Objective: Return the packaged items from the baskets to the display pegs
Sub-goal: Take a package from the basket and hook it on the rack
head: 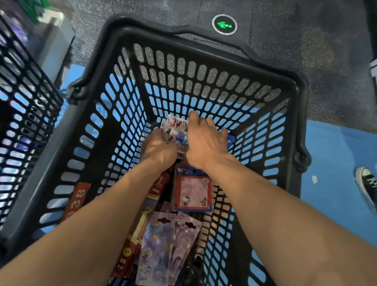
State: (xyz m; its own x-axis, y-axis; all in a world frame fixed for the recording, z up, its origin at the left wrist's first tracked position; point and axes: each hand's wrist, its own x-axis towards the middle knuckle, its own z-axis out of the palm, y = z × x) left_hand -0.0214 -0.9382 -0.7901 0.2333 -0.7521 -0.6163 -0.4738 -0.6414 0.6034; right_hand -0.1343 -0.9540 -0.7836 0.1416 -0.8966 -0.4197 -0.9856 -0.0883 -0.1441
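Seemingly early on, the left hand (158,149) grips a white patterned packet (174,126) at the basket (267,65) floor's far end, the right hand (208,143) overlaps it with its hold hidden, and other packets (166,246) lie unpicked nearer.

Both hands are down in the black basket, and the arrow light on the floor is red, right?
Not quite: the arrow light on the floor is green, not red, as the head view shows. The rest is right: the left hand, holding a white packet, and the right hand are both down in the black basket.
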